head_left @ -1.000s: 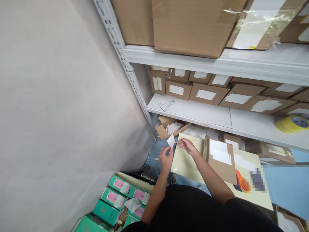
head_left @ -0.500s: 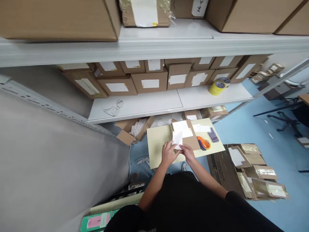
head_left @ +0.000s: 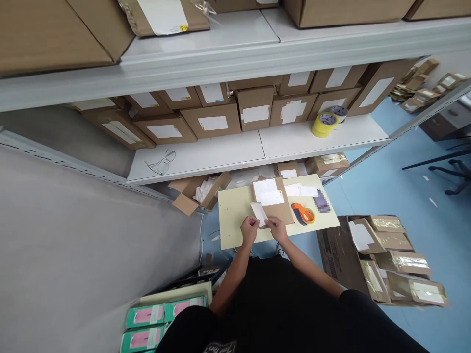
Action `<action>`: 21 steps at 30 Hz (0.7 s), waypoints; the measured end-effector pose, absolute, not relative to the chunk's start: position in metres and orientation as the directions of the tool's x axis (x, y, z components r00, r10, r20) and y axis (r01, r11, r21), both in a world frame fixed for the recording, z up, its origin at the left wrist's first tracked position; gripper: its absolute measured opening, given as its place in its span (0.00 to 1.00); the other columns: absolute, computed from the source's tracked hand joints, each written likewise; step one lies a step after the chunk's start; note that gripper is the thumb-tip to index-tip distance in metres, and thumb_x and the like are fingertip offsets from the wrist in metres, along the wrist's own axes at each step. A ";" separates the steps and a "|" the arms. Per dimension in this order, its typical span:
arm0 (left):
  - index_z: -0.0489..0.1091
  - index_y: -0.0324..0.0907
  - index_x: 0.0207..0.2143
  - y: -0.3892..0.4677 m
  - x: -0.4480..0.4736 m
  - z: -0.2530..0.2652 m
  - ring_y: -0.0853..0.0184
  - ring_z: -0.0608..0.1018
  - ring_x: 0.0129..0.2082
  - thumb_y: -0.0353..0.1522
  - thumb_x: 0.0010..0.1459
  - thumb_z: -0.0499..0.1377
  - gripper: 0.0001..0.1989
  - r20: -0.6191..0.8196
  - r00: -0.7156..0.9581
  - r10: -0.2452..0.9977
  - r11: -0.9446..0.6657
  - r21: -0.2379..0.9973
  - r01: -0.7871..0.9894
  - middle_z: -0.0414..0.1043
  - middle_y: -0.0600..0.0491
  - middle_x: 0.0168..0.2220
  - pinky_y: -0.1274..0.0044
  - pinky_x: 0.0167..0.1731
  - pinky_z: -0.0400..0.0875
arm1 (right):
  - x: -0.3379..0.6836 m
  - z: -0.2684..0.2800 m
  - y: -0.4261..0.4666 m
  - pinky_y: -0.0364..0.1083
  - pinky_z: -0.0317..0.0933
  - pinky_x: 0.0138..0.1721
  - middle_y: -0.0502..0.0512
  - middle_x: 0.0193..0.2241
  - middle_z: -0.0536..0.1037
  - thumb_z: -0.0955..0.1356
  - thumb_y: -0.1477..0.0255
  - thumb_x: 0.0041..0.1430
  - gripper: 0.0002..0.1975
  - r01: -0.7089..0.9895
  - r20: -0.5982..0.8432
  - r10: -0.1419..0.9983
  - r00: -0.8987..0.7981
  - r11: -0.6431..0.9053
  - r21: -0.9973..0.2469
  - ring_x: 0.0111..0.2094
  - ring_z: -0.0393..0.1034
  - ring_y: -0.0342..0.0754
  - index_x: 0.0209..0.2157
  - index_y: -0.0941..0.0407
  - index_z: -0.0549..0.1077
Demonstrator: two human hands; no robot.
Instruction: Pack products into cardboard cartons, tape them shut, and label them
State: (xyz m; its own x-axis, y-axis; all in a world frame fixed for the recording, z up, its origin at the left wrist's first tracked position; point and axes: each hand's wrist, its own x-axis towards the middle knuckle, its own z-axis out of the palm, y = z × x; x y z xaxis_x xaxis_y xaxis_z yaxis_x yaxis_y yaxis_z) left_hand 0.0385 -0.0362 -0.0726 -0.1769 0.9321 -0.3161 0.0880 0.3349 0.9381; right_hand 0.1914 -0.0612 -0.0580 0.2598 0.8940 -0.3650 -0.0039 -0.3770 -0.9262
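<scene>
A small white paper label is pinched at its near end between my left hand and my right hand. Both hands have their fingers closed on it. It tilts over the near left part of a flat cardboard box, whose upper face bears white labels. The box lies on a pale yellow board. Right of the box is an orange tape dispenser with a yellow roll. More white label strips lie behind the dispenser.
A grey shelf behind the board carries labelled boxes, glasses and tape rolls. An open carton stands at the left under it. Wrapped parcels fill a carton on the right floor. Green-and-pink boxes are at lower left.
The label has turned in my fingers and now slants up to the left. My left hand has drawn back toward its near left corner. The view has shifted slightly.
</scene>
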 end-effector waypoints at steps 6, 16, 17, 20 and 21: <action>0.70 0.44 0.27 -0.033 0.045 -0.079 0.66 0.76 0.29 0.35 0.47 0.66 0.07 -0.278 -0.166 0.946 0.312 0.922 0.230 0.74 0.56 0.26 0.75 0.35 0.70 | 0.213 -0.081 -0.058 0.49 0.66 0.37 0.48 0.21 0.73 0.72 0.58 0.52 0.13 0.194 -0.249 0.934 0.255 -0.302 -0.933 0.28 0.70 0.52 0.34 0.53 0.79; 0.71 0.44 0.26 -0.033 0.061 -0.096 0.67 0.76 0.28 0.33 0.46 0.67 0.07 -0.305 -0.282 0.910 0.390 0.860 0.329 0.74 0.57 0.25 0.76 0.35 0.69 | 0.230 -0.107 -0.048 0.45 0.59 0.33 0.45 0.23 0.73 0.71 0.72 0.55 0.22 0.364 -0.304 0.933 0.192 -0.356 -0.861 0.28 0.70 0.51 0.52 0.54 0.71; 0.71 0.44 0.26 -0.033 0.062 -0.097 0.67 0.76 0.28 0.33 0.46 0.67 0.07 -0.304 -0.288 0.908 0.393 0.857 0.335 0.74 0.57 0.25 0.76 0.35 0.69 | 0.231 -0.108 -0.048 0.45 0.58 0.33 0.45 0.24 0.74 0.71 0.72 0.57 0.21 0.394 -0.307 0.936 0.174 -0.351 -0.849 0.28 0.70 0.51 0.52 0.54 0.71; 0.71 0.44 0.26 -0.034 0.064 -0.099 0.68 0.76 0.27 0.32 0.47 0.66 0.06 -0.315 -0.306 0.898 0.415 0.837 0.357 0.75 0.57 0.24 0.77 0.34 0.70 | 0.233 -0.110 -0.048 0.43 0.56 0.33 0.47 0.25 0.76 0.70 0.74 0.60 0.18 0.488 -0.321 0.939 0.122 -0.339 -0.805 0.30 0.73 0.50 0.52 0.55 0.71; 0.71 0.44 0.26 -0.035 0.065 -0.100 0.68 0.77 0.27 0.31 0.47 0.66 0.05 -0.321 -0.312 0.894 0.424 0.829 0.365 0.75 0.57 0.24 0.77 0.34 0.70 | 0.234 -0.109 -0.048 0.43 0.56 0.33 0.47 0.26 0.77 0.70 0.75 0.61 0.17 0.515 -0.328 0.939 0.109 -0.335 -0.789 0.31 0.74 0.50 0.52 0.55 0.71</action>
State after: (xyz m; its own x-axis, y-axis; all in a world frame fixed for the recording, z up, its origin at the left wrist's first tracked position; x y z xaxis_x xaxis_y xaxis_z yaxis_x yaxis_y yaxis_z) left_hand 0.0646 -0.0349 -0.0995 -0.3116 0.8944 -0.3209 0.3645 0.4244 0.8288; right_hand 0.2336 -0.0477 -0.1092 0.1088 0.9385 -0.3276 0.5151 -0.3351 -0.7889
